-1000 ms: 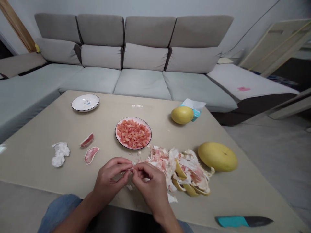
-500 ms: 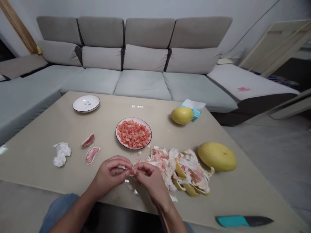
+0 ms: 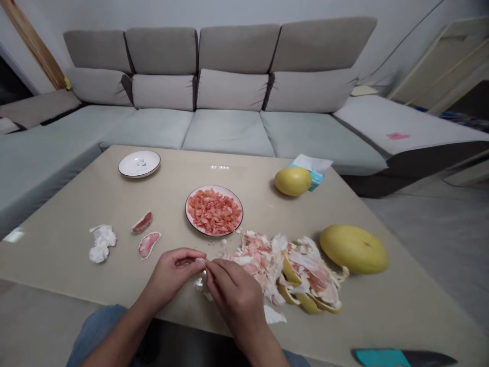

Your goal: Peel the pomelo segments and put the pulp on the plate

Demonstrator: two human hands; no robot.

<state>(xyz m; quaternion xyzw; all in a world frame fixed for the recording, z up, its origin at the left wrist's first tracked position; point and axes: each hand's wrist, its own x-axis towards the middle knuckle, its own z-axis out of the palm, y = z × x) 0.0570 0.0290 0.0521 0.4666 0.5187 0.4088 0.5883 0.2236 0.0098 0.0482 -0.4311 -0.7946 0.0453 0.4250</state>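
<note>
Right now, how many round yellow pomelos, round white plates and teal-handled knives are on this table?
Round yellow pomelos: 2
Round white plates: 2
Teal-handled knife: 1
Total: 5

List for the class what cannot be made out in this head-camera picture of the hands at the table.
Head view:
The pale scrap between the left hand and right hand: mostly hidden by the fingers, so its kind is unclear.
The knife: cut off by the bottom edge.
The tissue box: partly hidden by the pomelo.
The mark on the white plate: too small to read.
</note>
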